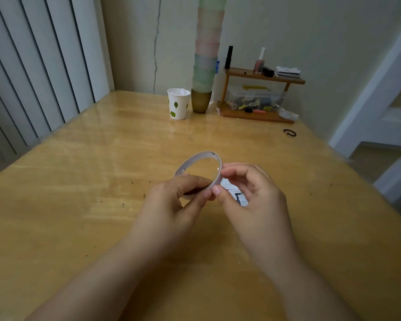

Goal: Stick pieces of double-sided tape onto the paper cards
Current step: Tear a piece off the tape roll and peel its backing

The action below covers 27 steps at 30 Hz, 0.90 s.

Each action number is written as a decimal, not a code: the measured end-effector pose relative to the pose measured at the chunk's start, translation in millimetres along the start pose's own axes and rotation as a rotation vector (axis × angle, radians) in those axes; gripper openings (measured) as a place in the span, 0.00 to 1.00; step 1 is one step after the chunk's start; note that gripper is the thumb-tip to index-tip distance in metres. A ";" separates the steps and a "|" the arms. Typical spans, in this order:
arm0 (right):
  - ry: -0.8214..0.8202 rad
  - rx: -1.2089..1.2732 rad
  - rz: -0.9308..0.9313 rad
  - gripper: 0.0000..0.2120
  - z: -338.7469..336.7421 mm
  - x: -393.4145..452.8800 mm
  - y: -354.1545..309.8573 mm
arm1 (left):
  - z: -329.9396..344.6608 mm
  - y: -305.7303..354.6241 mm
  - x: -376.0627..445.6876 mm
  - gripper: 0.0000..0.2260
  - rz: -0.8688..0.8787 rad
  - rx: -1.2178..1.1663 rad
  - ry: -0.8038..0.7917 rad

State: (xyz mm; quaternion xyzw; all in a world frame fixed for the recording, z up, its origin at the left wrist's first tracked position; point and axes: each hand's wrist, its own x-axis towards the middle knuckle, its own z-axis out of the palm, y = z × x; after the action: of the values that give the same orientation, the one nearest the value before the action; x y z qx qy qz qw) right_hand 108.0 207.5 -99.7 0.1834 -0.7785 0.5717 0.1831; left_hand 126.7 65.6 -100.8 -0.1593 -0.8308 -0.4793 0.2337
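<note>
Head view shows me both hands raised over the worktop (102,181), sharing a thin white tape ring (200,158). My left hand (171,202) pinches its near edge; my right hand (252,193) pinches its right side, with a printed paper card (237,195) tucked behind the fingers. Bare wood spreads left and ahead, a paper cup (178,103) and shelf rack (259,96) standing at the far wall.

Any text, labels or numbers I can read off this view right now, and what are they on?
Nothing is readable.
Printed card under the right hand: rows of tiny marks and a dark block, too small and blurred to read.
Paper cup: green leaf prints only, no words.
Blue label on the cup stack: too small to read.
Tape roll held by the left hand: plain white, no print.
</note>
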 end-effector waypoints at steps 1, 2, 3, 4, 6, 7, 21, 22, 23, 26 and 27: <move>-0.011 0.034 0.008 0.09 -0.6 1.4 0.8 | 0.1 -1.0 0.2 0.05 0.033 0.043 0.003; -0.022 0.059 0.013 0.08 -1.7 2.5 1.1 | 0.4 -1.8 0.4 0.05 0.058 0.075 0.003; -0.032 0.071 0.019 0.08 -2.5 3.4 1.2 | 0.6 -2.9 0.6 0.06 0.074 0.094 -0.001; -0.044 0.079 0.030 0.09 -3.4 4.0 1.3 | 0.9 -3.8 0.8 0.06 0.084 0.106 -0.003; -0.067 0.081 0.055 0.12 -4.5 4.0 1.6 | 1.2 -3.7 1.0 0.06 0.091 0.106 0.001; -0.067 0.082 0.058 0.14 -4.4 3.8 1.5 | 1.3 -3.5 0.9 0.06 0.088 0.089 0.004; -0.120 0.178 0.088 0.12 -6.1 4.5 0.5 | -1.0 -3.8 0.9 0.06 0.069 0.025 -0.034; -0.113 0.186 0.085 0.12 -5.4 4.0 0.4 | -1.3 -3.7 0.9 0.06 0.064 0.017 -0.037; -0.097 0.199 0.074 0.12 -4.7 3.6 0.9 | -1.5 -3.6 0.7 0.05 0.050 -0.002 -0.037; -0.076 0.269 0.093 0.15 -3.4 3.0 0.9 | -1.8 -2.0 0.4 0.05 0.026 -0.043 -0.032; -0.079 0.266 0.089 0.15 -3.1 3.0 0.8 | -1.6 -2.0 0.6 0.06 0.026 -0.041 -0.031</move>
State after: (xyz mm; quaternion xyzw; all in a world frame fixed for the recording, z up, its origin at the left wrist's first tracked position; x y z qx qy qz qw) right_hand 105.3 210.5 -98.0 0.1936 -0.7097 0.6698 0.1007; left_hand 125.6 63.2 -101.2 -0.1824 -0.8221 -0.4908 0.2236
